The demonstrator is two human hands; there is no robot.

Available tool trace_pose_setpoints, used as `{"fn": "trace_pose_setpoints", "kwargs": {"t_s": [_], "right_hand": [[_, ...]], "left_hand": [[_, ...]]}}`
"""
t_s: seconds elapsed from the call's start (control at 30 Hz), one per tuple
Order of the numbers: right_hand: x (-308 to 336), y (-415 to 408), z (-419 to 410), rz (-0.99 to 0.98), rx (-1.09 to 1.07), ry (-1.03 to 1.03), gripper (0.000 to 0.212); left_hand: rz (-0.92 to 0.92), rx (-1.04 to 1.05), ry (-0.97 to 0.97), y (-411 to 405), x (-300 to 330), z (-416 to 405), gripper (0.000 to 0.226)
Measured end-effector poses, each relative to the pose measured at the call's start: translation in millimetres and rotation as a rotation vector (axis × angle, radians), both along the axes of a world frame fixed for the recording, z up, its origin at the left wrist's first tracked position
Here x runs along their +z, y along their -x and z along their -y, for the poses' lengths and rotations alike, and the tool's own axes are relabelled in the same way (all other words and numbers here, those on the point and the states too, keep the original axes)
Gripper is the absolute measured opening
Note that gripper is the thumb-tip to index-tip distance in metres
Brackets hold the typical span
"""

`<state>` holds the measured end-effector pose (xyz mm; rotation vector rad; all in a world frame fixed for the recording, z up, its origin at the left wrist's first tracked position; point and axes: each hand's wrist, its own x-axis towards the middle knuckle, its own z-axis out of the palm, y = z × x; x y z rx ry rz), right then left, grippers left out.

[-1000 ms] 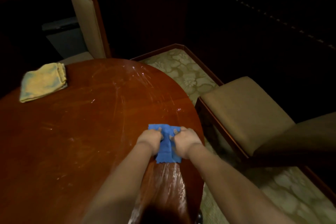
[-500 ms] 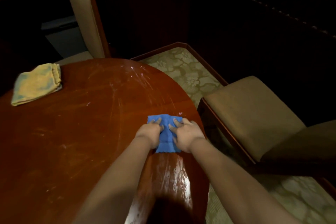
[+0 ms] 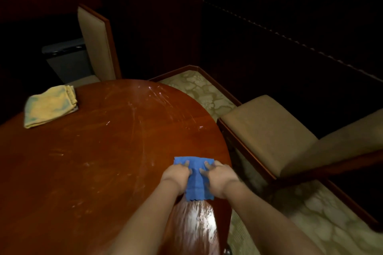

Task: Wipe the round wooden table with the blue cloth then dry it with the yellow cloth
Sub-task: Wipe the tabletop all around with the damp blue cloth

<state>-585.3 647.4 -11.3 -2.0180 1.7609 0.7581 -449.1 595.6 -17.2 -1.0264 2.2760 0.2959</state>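
The blue cloth [image 3: 196, 180] lies flat on the round wooden tabletop [image 3: 93, 161], near the right-hand edge and close to the person. It is folded into a rough rectangle, with its scalloped near hem touching a glossy wet streak [image 3: 194, 223] that runs back toward the viewer.

The left hand [image 3: 176, 174] rests on the left part of the cloth, palm down, fingers bent over the fabric. The right hand [image 3: 217, 174] rests on the right part in the same manner. Both hands press the cloth onto the wood, with a strip of blue showing between them. The grip of each hand is narrow (fingers curled onto the fabric and bunching it slightly), so each hand holds the cloth.

Thin pale wipe marks and a few bright wet glints cross the tabletop toward its far right rim.

The yellow cloth [image 3: 49, 105] lies folded at the far left of the tabletop, well apart from both hands, with greenish patches on its upper face.

A padded chair back [image 3: 95, 43] stands upright behind the far rim. A second padded chair [image 3: 267, 130] stands to the right of the table, its seat near the table edge. Patterned carpet [image 3: 207, 93] covers the floor between them.
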Motion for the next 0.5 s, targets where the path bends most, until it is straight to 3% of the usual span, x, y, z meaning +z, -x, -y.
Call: {"fn": "trace_pose_setpoints", "kwargs": {"t_s": [0.2,0.5], "right_hand": [[-1.5,-2.1,-3.6,-0.002,-0.042,0.014,0.064],[0.1,37.6,55.4,0.061,-0.033,0.053,0.057]], "left_hand": [[-0.030,0.002,-0.018,-4.3,-1.1,0.5,0.062],[-0.019,0.074,0.016,34.9,-5.3,49.2,0.061]]}}
